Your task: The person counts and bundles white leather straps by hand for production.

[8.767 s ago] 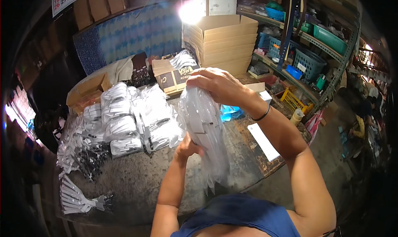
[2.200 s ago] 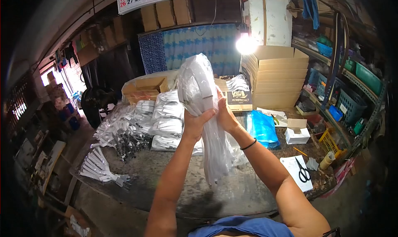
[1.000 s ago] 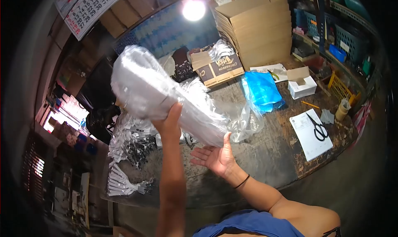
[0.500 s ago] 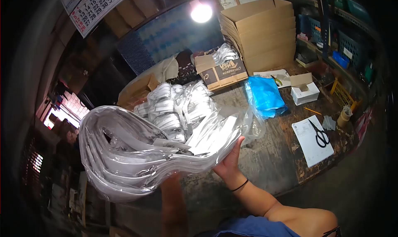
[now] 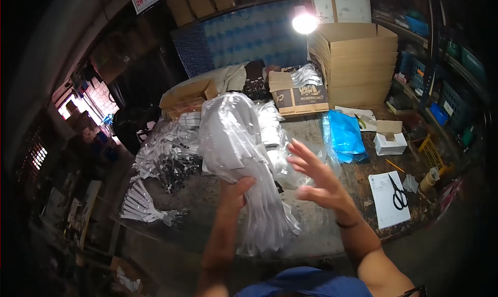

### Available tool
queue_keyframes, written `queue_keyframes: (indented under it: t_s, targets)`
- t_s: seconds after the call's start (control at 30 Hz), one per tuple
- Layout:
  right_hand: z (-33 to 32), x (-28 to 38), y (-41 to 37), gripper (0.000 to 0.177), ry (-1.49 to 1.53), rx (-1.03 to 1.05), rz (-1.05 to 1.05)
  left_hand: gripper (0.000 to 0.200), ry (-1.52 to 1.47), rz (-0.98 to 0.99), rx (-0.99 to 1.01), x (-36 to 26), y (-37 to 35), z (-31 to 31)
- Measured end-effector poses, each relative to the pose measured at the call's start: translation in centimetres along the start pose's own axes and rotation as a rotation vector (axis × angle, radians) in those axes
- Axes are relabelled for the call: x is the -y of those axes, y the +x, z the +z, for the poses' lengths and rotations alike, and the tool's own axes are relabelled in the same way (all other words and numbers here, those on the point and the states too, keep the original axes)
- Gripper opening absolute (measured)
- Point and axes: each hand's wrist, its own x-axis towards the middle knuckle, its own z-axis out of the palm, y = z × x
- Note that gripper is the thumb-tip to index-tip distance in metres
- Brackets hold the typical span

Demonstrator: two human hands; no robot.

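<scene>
A long bundle of white strips in clear plastic (image 5: pixel 233 136) hangs bent over in front of me, its lower end fanning down past the table's front. My left hand (image 5: pixel 237 192) is wrapped round the bundle's middle, thumb on top. To the right of it, my right hand (image 5: pixel 317 180) is raised with its fingers spread and nothing in it. Behind the bundle, more plastic-wrapped rolls (image 5: pixel 268 123) lie on the table. Loose white strips with dark ends (image 5: pixel 168 149) are piled at the left, and a smaller fan of strips (image 5: pixel 139 203) lies nearer the front edge.
On the wooden table (image 5: pixel 311 232) are a printed carton (image 5: pixel 303 98), stacked cardboard boxes (image 5: pixel 360 63), a blue plastic bag (image 5: pixel 344 137), a small white box (image 5: pixel 390 143), black scissors (image 5: pixel 399 196) on paper (image 5: pixel 381 208) and a pencil (image 5: pixel 395 165). A lamp (image 5: pixel 304 23) shines above.
The bundle has swung from lying sideways to hanging lengthwise, near the middle. My right hand has let go of it and opened. The view has shifted, showing the loose strips at left.
</scene>
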Motion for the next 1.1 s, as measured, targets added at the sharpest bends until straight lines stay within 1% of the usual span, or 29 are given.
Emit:
queue_keyframes:
  t_s: [0.03, 0.07, 0.1, 0.13, 0.2, 0.23, 0.27, 0.3, 0.33, 0.4, 0.43, 0.47, 0.5, 0.57, 0.63, 0.67, 0.7, 0.73, 0.77, 0.8, 0.83, 0.87, 0.9, 0.93, 0.97, 1.0, 1.03, 1.07, 1.1]
  targets:
    - [1.2, 0.1, 1.6, 0.110, -0.191, 0.002, -0.069, 0.052, -0.003, -0.001, 0.008, 0.0, -0.1, 1.0]
    - [2.3, -0.9, 3.0, 0.118, -0.257, 0.058, -0.100, 0.053, 0.105, 0.049, -0.016, 0.0, -0.1, 2.1]
    - [3.6, -2.8, 4.3, 0.121, -0.289, 0.030, -0.203, 0.055, 0.214, 0.102, -0.041, -0.1, 0.0, 2.8]
    - [4.3, -3.3, 5.0, 0.121, -0.295, 0.032, -0.209, 0.055, 0.210, 0.109, -0.038, -0.1, 0.5, 3.3]
    - [5.3, -3.3, 5.9, 0.122, -0.157, -0.152, -0.124, 0.064, 0.089, 0.179, 0.005, -0.3, 1.5, 3.9]
    - [5.3, -2.9, 5.7, 0.117, 0.209, -0.079, 0.135, 0.064, 0.086, 0.180, -0.002, -0.4, 2.0, 3.8]
    - [5.2, -2.8, 5.9, 0.117, 0.209, -0.074, 0.144, 0.068, 0.200, 0.174, 0.013, -0.4, 2.6, 3.7]
    - [4.9, -2.7, 6.1, 0.115, 0.259, -0.086, 0.100, 0.071, 0.313, 0.165, 0.028, -0.3, 2.8, 3.7]
    - [4.6, -2.6, 6.2, 0.112, 0.306, -0.098, 0.053, 0.071, 0.306, 0.162, 0.021, -0.2, 2.9, 3.9]
    - [2.9, -5.1, 6.4, 0.114, 0.225, -0.035, 0.089, 0.073, 0.286, 0.150, 0.109, -0.7, 3.1, 4.6]
    - [2.3, -7.1, 6.8, 0.112, 0.107, -0.023, 0.058, 0.079, 0.324, 0.089, 0.128, -1.5, 3.2, 5.6]
    - [2.1, -7.4, 7.0, 0.109, -0.010, -0.010, 0.026, 0.079, 0.319, 0.092, 0.119, -1.1, 3.3, 5.6]
    - [1.8, -7.6, 6.9, 0.109, -0.011, 0.000, 0.029, 0.083, 0.312, 0.126, 0.111, -0.3, 3.6, 5.3]
    - [1.3, -7.4, 6.9, 0.101, -0.033, 0.024, -0.040, 0.086, 0.304, 0.161, 0.095, 0.6, 4.0, 4.7]
    - [1.3, -7.3, 7.0, 0.099, -0.028, 0.027, -0.053, 0.094, 0.251, 0.071, 0.119, 1.1, 4.1, 3.9]
    - [1.5, -7.1, 7.1, 0.096, -0.025, 0.021, -0.072, 0.094, 0.252, 0.072, 0.114, 1.1, 3.9, 4.0]
    - [1.6, -6.7, 7.0, 0.096, -0.022, 0.024, -0.073, 0.077, 0.230, 0.049, 0.096, 1.1, 3.6, 4.1]
    - [1.8, -6.2, 6.9, 0.102, 0.074, 0.047, -0.031, 0.062, 0.208, 0.025, 0.079, 1.0, 3.4, 4.2]
    - [2.0, -5.8, 6.9, 0.108, 0.170, 0.070, 0.010, 0.062, 0.212, 0.026, 0.079, 1.0, 3.7, 3.9]
    - [2.0, -5.8, 7.0, 0.108, 0.173, 0.069, 0.007, 0.061, 0.227, -0.038, 0.111, 1.1, 4.1, 3.5]
    - [2.0, -5.9, 6.9, 0.103, 0.181, 0.069, -0.007, 0.061, 0.242, -0.103, 0.142, 1.2, 4.4, 3.0]
    - [2.1, -5.8, 6.9, 0.099, 0.189, 0.070, -0.022, 0.061, 0.245, -0.102, 0.143, 1.3, 4.5, 2.4]
    - [2.2, -5.6, 6.9, 0.099, 0.191, 0.069, -0.025, 0.073, 0.317, -0.052, 0.224, 1.5, 4.4, 1.9]
    - [2.3, -5.3, 6.8, 0.093, 0.226, 0.048, 0.008, 0.090, 0.389, 0.000, 0.305, 1.7, 4.3, 1.4]
    - [2.5, -5.1, 6.7, 0.088, 0.261, 0.027, 0.042, 0.090, 0.391, 0.002, 0.305, 1.2, 4.1, 1.9]
    - [2.5, -5.4, 6.8, 0.088, 0.261, 0.030, 0.039, 0.089, 0.197, -0.089, 0.306, 0.6, 3.7, 2.5]
    - [2.4, -5.8, 6.9, 0.083, 0.225, 0.021, -0.006, 0.089, 0.002, -0.179, 0.305, 0.1, 3.5, 3.1]
    - [2.5, -5.8, 7.0, 0.079, 0.189, 0.011, -0.053, 0.089, 0.005, -0.174, 0.305, 0.0, 3.6, 3.4]
    - [2.7, -5.8, 7.0, 0.079, 0.189, 0.013, -0.056, 0.088, 0.123, -0.160, 0.244, -0.1, 3.7, 3.6]
